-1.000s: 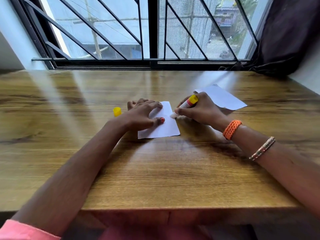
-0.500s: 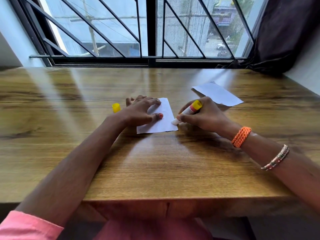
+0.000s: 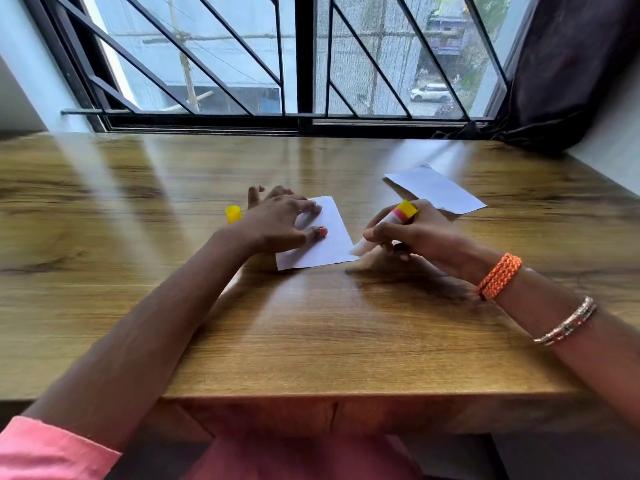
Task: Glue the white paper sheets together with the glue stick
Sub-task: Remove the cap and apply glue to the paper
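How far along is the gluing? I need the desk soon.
Done: cap off. In hand: left hand pins one sheet; right hand runs the glue stick along its right edge. Left: adding the second sheet, lying apart.

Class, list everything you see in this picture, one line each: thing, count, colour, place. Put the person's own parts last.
paper sheet under the left hand: 1, white, table centre.
second paper sheet: 1, white, far right of table, untouched.
glue stick: 1, white body, yellow and pink end, in the right hand, tip at the near sheet's right corner.
glue cap: 1, yellow, on the table beside the left hand.
table: 1, brown wood.
window grille: 1, black, behind table.
curtain: 1, dark, far right.
bracelets: 2, orange and metallic, right wrist.
sleeve: 1, pink, left arm.
left hand: pressing sheet.
right hand: gripping glue stick.
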Demonstrator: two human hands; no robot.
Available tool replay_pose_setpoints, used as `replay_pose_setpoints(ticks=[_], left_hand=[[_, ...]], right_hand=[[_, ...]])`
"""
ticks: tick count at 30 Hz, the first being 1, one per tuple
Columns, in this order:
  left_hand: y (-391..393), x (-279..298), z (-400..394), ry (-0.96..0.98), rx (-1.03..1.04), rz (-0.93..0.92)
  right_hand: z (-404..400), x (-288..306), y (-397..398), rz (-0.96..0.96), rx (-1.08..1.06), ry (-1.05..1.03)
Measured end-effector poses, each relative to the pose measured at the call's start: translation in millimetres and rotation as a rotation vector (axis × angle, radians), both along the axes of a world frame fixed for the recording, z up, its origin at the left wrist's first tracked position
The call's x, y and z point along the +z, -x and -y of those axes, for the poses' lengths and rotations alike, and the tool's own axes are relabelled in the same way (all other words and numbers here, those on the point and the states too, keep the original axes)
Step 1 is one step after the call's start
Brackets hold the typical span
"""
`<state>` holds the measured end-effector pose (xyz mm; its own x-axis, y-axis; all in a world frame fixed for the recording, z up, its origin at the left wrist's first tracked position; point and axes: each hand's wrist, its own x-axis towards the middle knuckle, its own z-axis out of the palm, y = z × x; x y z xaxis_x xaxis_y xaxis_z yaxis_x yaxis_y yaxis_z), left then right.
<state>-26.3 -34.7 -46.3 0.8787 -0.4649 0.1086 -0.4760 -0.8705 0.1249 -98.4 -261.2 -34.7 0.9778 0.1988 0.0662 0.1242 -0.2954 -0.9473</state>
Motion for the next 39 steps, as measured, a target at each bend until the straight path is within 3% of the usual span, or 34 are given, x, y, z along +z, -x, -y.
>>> replay_pose_setpoints(ticks=[4, 8, 12, 15, 20, 24, 28, 39], left_hand=[[17.5, 4.9, 6.8, -0.161, 0.05, 0.107], [44.9, 2.7, 34.0, -0.37, 0.235, 0.139], [56.5, 9.3, 46.8, -0.419, 0.344, 0.188], [51.0, 14.1, 44.7, -0.352, 0.312, 0.191], [32.2, 15.1, 43.8, -0.051, 0.016, 0.128], [19.3, 10.0, 40.5, -0.029, -0.099, -0.007], [14.9, 7.3, 39.2, -0.036, -0.106, 0.025], [14.2, 4.8, 39.5, -0.027, -0.095, 0.028]], right_hand=[[8.1, 0.0, -1.9, -0.011, -0.044, -0.046], [15.7, -0.6, -3.7, 0.015, -0.118, -0.061], [23.0, -2.0, -13.9, 0.097, -0.288, -0.002], [23.6, -1.3, -23.4, 0.081, -0.338, 0.008], [14.1, 6.4, -45.4, 0.122, -0.335, 0.021], [1.7, 8.2, -62.8, 0.137, -0.331, 0.138], [-6.2, 4.0, -74.8, 0.205, -0.407, 0.294], [-11.2, 5.4, -78.4, 0.219, -0.436, 0.354]])
